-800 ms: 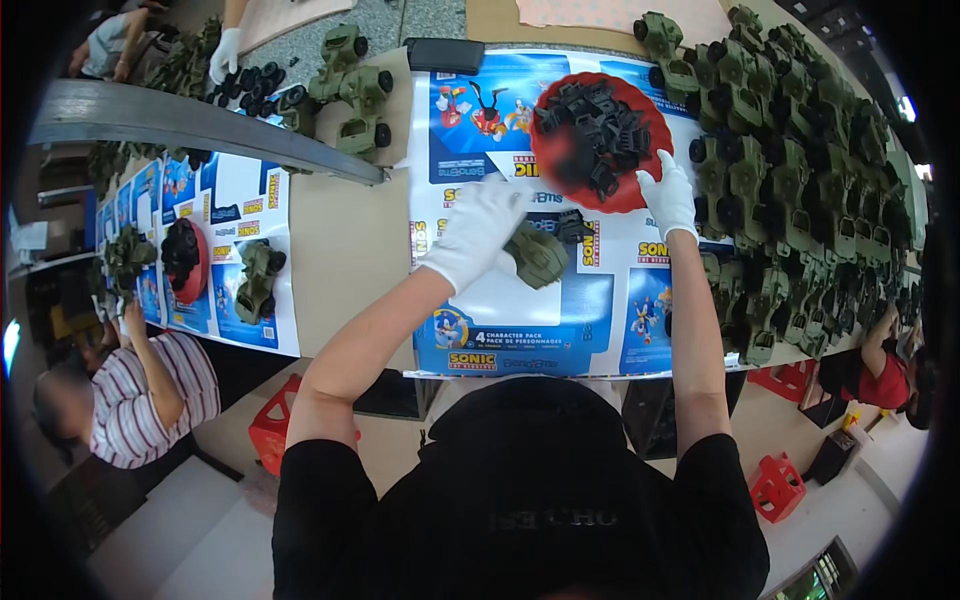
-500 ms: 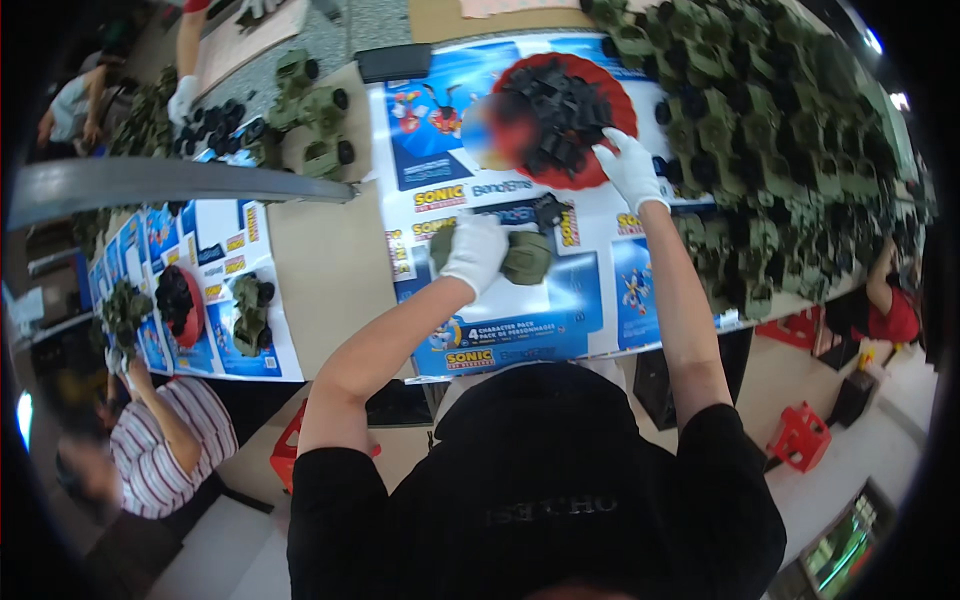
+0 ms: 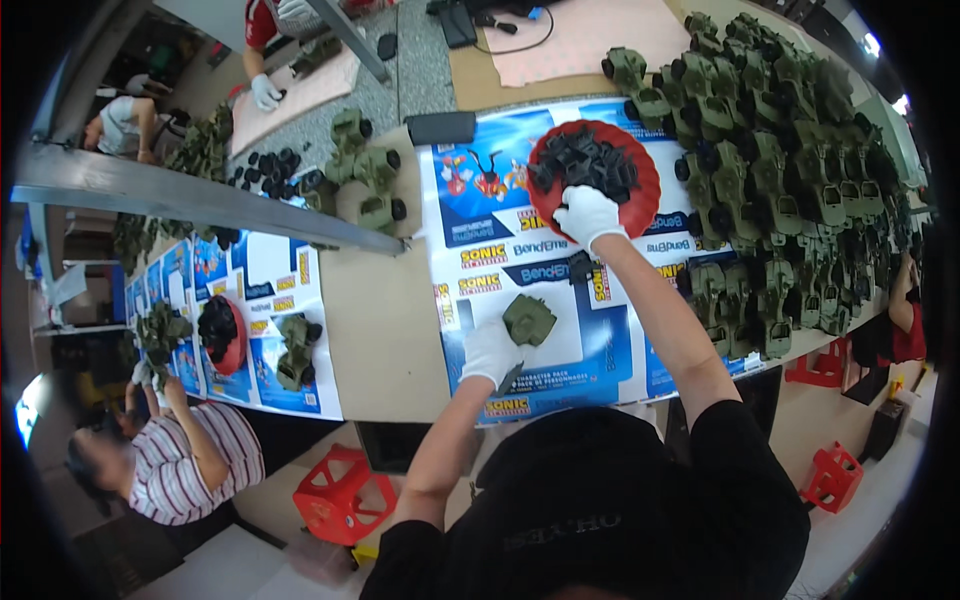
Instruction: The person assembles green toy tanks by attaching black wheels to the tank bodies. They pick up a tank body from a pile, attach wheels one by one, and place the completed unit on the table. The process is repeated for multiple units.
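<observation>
1. This looks like a factory workshop with hand-work stations.
2. A long bench (image 3: 375,345) carries glossy printed sheets (image 3: 495,225) and close rows of near-identical green toy vehicles (image 3: 775,200).
3. Loose black parts (image 3: 590,160) fill a red bowl (image 3: 645,205); a similar bowl (image 3: 237,352) sits at the neighbouring place.
4. Several people are at work, including a seated person in a striped shirt (image 3: 205,460) and another wearing a white glove (image 3: 265,92).
5. Red plastic stools (image 3: 340,472) and a grey metal frame (image 3: 200,192) furnish the room.
</observation>
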`<action>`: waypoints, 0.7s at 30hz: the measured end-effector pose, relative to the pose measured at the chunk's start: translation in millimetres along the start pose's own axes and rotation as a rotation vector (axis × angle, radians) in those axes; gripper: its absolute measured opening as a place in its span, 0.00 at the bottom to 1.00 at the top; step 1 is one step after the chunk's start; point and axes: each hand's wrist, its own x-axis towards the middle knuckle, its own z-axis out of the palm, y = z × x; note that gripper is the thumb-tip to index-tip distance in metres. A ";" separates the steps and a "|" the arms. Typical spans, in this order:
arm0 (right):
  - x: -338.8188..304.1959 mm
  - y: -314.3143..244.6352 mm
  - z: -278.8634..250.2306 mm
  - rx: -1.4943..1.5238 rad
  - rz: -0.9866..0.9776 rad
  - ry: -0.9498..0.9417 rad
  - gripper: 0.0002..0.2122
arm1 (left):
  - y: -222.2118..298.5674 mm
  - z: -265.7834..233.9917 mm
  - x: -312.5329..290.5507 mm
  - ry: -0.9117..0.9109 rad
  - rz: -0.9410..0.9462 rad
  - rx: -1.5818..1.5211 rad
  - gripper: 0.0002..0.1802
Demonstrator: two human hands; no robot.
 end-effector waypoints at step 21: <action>193.2 -124.6 28.3 -0.175 -0.223 0.016 0.39 | -49.7 -8.6 -0.8 0.204 -0.230 -0.291 0.35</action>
